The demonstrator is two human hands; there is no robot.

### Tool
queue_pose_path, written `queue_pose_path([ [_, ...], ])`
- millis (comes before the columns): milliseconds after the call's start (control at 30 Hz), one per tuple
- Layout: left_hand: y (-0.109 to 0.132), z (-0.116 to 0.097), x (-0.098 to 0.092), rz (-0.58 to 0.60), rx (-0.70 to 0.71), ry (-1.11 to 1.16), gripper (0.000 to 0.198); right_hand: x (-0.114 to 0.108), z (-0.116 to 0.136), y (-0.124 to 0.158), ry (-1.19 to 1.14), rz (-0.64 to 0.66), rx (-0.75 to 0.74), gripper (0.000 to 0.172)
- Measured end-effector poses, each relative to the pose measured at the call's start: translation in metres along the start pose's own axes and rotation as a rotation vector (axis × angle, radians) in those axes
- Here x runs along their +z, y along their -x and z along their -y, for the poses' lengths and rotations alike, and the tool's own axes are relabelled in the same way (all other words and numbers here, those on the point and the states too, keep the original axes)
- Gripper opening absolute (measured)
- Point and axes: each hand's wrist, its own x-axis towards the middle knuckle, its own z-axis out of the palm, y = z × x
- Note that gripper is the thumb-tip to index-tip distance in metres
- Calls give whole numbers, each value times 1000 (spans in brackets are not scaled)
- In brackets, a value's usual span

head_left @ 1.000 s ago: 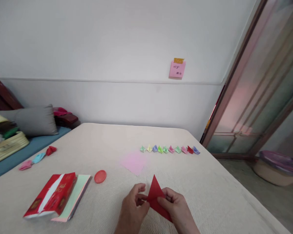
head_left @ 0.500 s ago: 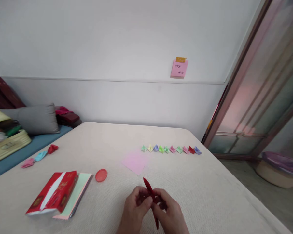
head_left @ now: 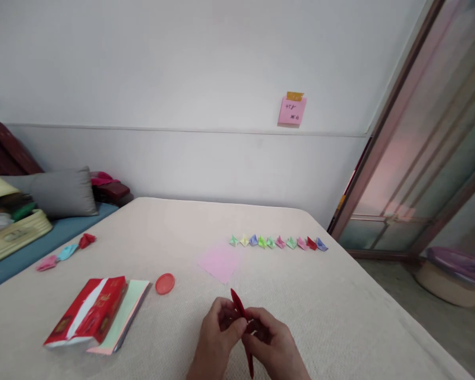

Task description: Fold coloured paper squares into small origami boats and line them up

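A dark red folded paper [head_left: 237, 301] stands on edge, long and narrow, between my hands at the bottom centre. My left hand [head_left: 220, 333] grips it from one side with thumb and fingers. From the other side my right hand [head_left: 269, 338] pinches it, fingers curled. Its middle is partly covered by my fingertips. A flat pink paper sheet [head_left: 220, 262] lies just beyond my hands. Farther back, several small folded paper pieces [head_left: 262, 242] in green, yellow, purple, pink and red form a row.
On the pale cloth-covered table [head_left: 174, 227] are a red round lid [head_left: 165, 284], a red packet [head_left: 89, 311] on a paper stack [head_left: 129, 309], and pink, blue and red folded papers [head_left: 67, 252] at left. A pink note [head_left: 292, 111] is taped to the wall.
The red paper has tilted slightly, its lower end shifting left between my hands. My fingers have moved a little while both hands keep hold. The whole view has shifted very slightly.
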Motion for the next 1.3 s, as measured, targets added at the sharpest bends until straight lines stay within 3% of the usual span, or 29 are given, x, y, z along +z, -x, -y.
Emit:
queue_pose_path([
  [267,3,-3,0,-1,-30,-46,15,-2,5,1,30,23,43,29],
  [500,5,-9,1,35,-39,-89,7,-5,14,-1,23,55,101,26],
  [967,6,-12,0,56,-65,-145,25,-7,24,1,-7,63,121,16],
  [1167,4,-12,1,60,-57,-132,1,-9,30,1,-136,104,132,15],
  [1300,1,-6,2,61,-21,-61,16,-12,22,0,-212,119,134,15],
])
